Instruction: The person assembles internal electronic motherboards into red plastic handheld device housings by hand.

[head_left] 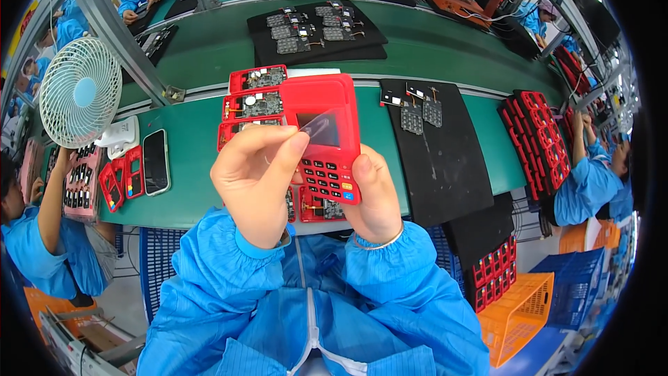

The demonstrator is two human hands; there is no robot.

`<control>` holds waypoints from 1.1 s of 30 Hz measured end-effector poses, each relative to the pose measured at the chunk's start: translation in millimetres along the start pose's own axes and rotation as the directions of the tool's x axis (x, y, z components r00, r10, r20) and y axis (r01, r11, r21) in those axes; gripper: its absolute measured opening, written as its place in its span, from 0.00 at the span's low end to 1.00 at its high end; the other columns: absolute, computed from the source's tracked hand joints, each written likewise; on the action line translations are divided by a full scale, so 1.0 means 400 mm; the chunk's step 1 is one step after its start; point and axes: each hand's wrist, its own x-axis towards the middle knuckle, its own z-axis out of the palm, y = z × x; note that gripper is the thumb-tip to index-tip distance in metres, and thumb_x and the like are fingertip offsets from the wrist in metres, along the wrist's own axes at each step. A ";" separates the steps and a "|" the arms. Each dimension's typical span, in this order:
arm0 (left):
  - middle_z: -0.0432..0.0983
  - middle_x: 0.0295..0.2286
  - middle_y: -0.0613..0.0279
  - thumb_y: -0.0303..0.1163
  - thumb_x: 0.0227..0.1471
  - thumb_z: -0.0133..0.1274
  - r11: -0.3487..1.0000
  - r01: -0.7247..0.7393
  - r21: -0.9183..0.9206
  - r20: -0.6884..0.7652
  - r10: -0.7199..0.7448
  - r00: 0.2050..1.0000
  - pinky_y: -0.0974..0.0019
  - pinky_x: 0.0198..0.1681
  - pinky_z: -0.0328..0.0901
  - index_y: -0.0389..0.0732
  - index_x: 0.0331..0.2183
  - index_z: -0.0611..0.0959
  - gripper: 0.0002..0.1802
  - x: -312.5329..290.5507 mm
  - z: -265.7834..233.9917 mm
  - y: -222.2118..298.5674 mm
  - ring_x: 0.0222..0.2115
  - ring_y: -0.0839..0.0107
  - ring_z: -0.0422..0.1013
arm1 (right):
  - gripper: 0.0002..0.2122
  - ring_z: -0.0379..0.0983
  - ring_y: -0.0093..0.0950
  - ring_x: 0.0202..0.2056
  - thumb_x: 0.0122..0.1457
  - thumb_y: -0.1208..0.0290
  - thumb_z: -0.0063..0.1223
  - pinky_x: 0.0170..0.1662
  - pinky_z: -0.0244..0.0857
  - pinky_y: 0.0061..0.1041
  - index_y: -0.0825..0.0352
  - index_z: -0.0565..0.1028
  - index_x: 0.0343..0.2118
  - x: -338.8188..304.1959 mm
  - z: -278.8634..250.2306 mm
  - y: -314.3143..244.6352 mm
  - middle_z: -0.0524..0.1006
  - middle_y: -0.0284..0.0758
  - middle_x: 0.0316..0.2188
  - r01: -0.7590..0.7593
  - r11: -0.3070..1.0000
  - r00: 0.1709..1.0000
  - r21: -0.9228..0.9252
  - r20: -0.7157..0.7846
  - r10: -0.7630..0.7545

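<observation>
Pinching thin, clear film [321, 127] over boxy red terminal [346, 145]

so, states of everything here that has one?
Red keypad terminal: raised in right fingers, front toward camera
Clear film: pinched by left fingers, over terminal's display
Red housings: open, circuit boards exposed
Smartphone: face up, dark
White fan: upright; spinning or not, unclear

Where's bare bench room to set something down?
Green tabletop between the smartphone and the open red housings; also the black mat, below its keypad boards. Crowded: left of the smartphone, with red frames, and beneath your left hand.
</observation>
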 end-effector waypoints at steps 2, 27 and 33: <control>0.78 0.29 0.61 0.17 0.51 0.61 0.998 0.057 0.020 -0.007 -0.057 0.998 0.76 0.23 0.69 0.37 0.35 0.83 0.07 0.002 -0.003 -0.006 0.26 0.78 0.73 | 0.22 0.77 0.29 0.47 0.67 0.61 0.52 0.52 0.71 0.30 0.74 0.72 0.55 -0.003 -0.008 0.014 0.79 0.41 0.47 0.036 0.997 0.999 -0.063 -0.027 -0.037; 0.77 0.32 0.59 0.17 0.51 0.60 0.999 -0.039 -0.032 0.021 0.039 0.999 0.76 0.22 0.71 0.36 0.36 0.81 0.09 -0.004 -0.038 -0.043 0.27 0.77 0.74 | 0.23 0.78 0.30 0.47 0.66 0.60 0.53 0.51 0.72 0.31 0.74 0.71 0.56 0.007 -0.035 0.037 0.79 0.42 0.48 -0.026 0.999 0.999 -0.038 -0.025 0.025; 0.77 0.31 0.61 0.17 0.52 0.60 1.000 0.014 -0.017 0.011 -0.014 1.000 0.77 0.22 0.70 0.37 0.36 0.82 0.08 0.001 -0.034 -0.040 0.27 0.78 0.73 | 0.22 0.77 0.30 0.47 0.66 0.61 0.53 0.52 0.71 0.30 0.74 0.72 0.55 0.005 -0.012 0.022 0.79 0.42 0.47 -0.029 0.999 1.000 -0.014 0.002 0.029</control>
